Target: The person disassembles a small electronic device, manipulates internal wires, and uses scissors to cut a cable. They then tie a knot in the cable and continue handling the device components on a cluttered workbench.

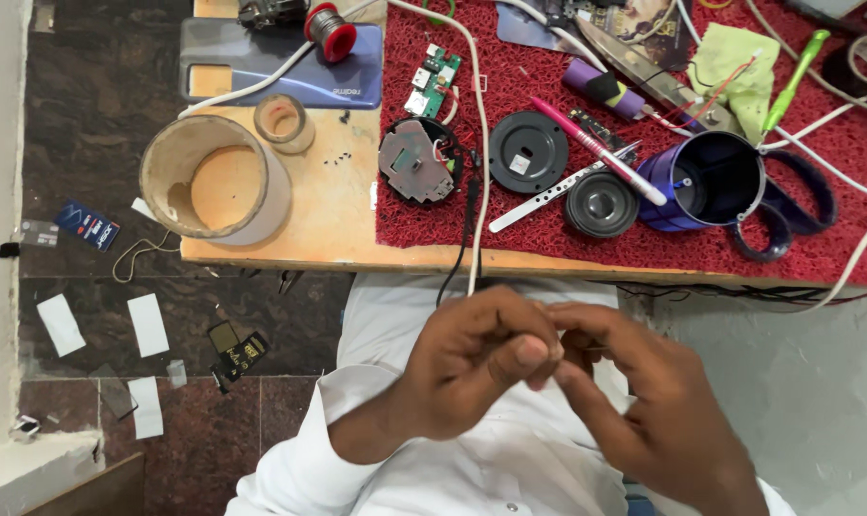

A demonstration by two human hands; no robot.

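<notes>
My two hands meet in front of my white shirt (pixel 453 468), below the table edge. On my left hand (pixel 472 368) the fingers curl in and the thumb presses against the fingertips. The fingers of my right hand (pixel 644 401) stretch out and touch the left thumb. I see nothing between them; anything tiny is hidden. Closest on the table are a black cable and a white cable (pixel 478 143) hanging over the edge. Beyond them lie a round opened circuit assembly (pixel 417 162), a black disc (pixel 527 151), a black speaker driver (pixel 601 204) and a blue cylindrical shell (pixel 706 182).
A red mat (pixel 644 244) covers the right of the wooden table (pixel 328 220). On it lie a pink pen (pixel 596 148), scissors (pixel 634 62), a green board (pixel 435 76) and a green screwdriver (pixel 792 81). A big tape roll (pixel 214 180), phone (pixel 290 67) and solder spool (pixel 330 29) sit left.
</notes>
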